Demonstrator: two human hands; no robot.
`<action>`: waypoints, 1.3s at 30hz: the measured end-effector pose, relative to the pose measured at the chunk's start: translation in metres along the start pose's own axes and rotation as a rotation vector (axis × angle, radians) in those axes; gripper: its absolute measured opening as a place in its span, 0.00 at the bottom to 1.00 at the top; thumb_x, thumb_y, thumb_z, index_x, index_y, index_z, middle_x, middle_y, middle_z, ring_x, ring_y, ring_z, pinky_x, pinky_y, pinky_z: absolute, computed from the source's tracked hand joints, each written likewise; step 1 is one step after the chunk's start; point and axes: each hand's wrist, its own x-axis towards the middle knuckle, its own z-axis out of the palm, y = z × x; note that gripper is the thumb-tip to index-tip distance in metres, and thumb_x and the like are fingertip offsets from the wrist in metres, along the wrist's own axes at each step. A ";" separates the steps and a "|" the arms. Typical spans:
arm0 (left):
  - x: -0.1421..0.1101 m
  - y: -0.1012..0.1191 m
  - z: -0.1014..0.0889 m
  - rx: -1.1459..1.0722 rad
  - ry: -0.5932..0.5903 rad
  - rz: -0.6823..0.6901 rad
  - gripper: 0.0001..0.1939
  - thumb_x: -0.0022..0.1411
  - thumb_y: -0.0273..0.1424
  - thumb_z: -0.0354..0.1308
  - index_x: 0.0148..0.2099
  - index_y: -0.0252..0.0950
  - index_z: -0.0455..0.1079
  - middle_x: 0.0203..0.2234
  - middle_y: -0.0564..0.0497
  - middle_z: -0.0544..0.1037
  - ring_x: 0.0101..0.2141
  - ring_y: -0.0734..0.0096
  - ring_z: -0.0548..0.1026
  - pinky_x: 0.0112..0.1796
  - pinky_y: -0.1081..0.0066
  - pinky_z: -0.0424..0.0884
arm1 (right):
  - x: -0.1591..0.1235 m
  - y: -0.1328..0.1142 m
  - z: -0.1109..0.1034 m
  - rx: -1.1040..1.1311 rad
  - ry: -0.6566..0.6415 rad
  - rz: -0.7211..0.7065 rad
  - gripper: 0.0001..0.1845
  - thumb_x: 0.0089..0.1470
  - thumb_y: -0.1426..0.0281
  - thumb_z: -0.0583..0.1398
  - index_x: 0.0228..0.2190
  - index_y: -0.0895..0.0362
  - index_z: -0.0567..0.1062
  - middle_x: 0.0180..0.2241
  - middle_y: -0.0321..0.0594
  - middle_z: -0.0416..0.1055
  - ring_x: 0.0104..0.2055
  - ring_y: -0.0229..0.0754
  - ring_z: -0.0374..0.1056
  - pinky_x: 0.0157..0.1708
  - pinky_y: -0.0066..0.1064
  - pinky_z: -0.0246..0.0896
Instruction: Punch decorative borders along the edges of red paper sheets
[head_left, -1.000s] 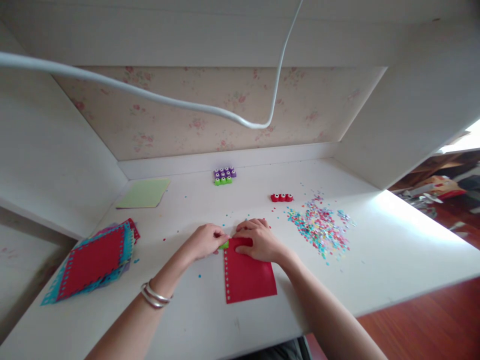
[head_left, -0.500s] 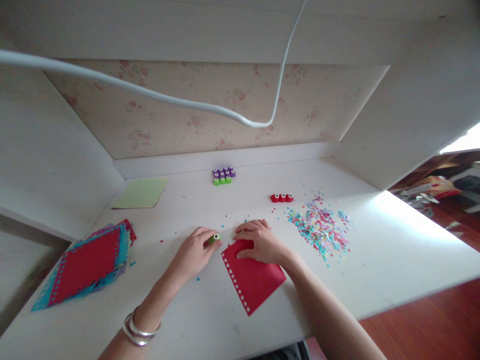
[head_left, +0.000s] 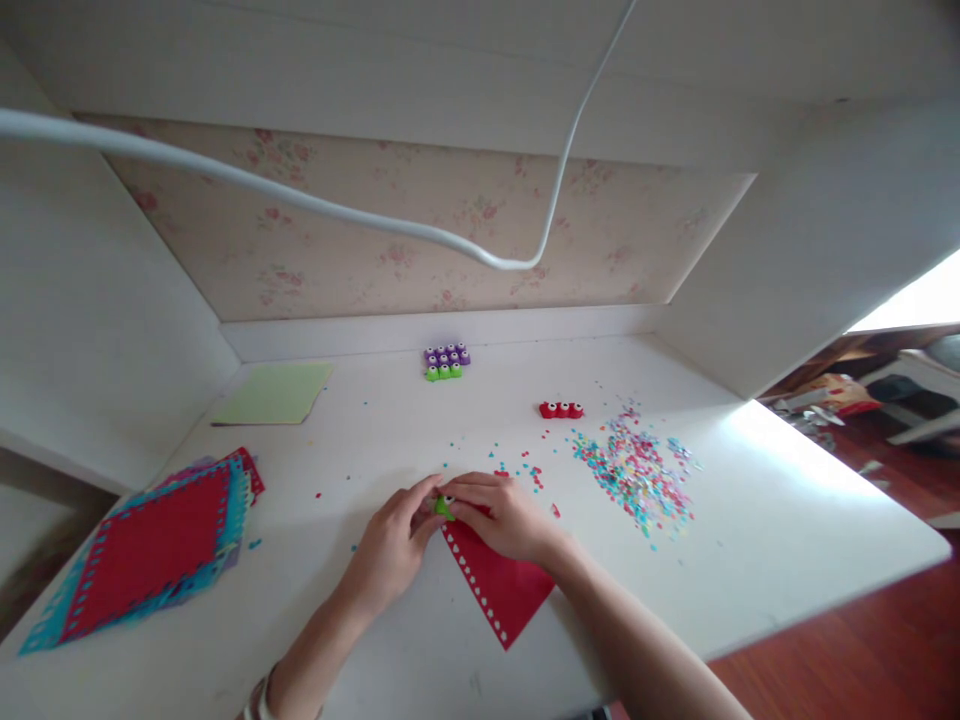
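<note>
My left hand [head_left: 396, 545] is closed around a small green craft punch [head_left: 443, 508] with a round white top. The punch sits at the upper left corner of a red sheet of paper [head_left: 501, 578], whose lower left edge carries a row of small cut-out shapes. My right hand [head_left: 501, 512] lies over the sheet's upper part, thumb and fingers gripping it close against the punch. Those fingers cover the paper's top edge, and I cannot see how far it sits in the punch.
Cut paper bits [head_left: 634, 470] lie heaped on the right. Red punches [head_left: 561, 410], purple punches [head_left: 447, 354] and green punches [head_left: 444, 372] stand farther back. At left are punched sheets [head_left: 154, 545] and pale green paper [head_left: 274, 393]. A white cable [head_left: 420, 230] hangs across the view.
My left hand has brought the green punch right to the paper's corner. My right hand's fingers have moved to meet it. Red bits formerly under the right hand now show. The view has shifted slightly.
</note>
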 end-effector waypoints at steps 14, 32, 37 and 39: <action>-0.004 0.026 -0.001 0.190 -0.073 0.256 0.13 0.67 0.32 0.55 0.53 0.42 0.72 0.49 0.47 0.77 0.50 0.60 0.74 0.52 0.58 0.72 | 0.000 0.031 -0.058 0.339 0.465 0.473 0.17 0.56 0.57 0.61 0.42 0.54 0.78 0.40 0.43 0.79 0.42 0.46 0.74 0.44 0.39 0.70; -0.003 0.022 0.001 0.349 -0.115 0.301 0.12 0.65 0.28 0.56 0.47 0.43 0.77 0.45 0.47 0.77 0.48 0.57 0.73 0.51 0.52 0.71 | -0.017 0.151 -0.181 -0.616 0.489 0.899 0.15 0.50 0.61 0.60 0.37 0.51 0.82 0.36 0.42 0.80 0.38 0.49 0.75 0.37 0.35 0.64; -0.004 0.024 0.000 0.347 -0.122 0.300 0.12 0.65 0.28 0.56 0.47 0.43 0.77 0.44 0.46 0.76 0.47 0.57 0.73 0.50 0.51 0.72 | -0.014 0.147 -0.181 -0.663 0.427 0.905 0.14 0.51 0.60 0.60 0.36 0.51 0.83 0.34 0.41 0.80 0.36 0.48 0.75 0.34 0.33 0.64; -0.004 0.026 -0.001 0.344 -0.118 0.298 0.12 0.65 0.29 0.56 0.48 0.42 0.77 0.44 0.46 0.76 0.46 0.57 0.73 0.49 0.51 0.72 | -0.013 0.140 -0.183 -0.687 0.424 0.891 0.14 0.52 0.61 0.59 0.36 0.51 0.82 0.35 0.41 0.80 0.36 0.49 0.74 0.34 0.33 0.63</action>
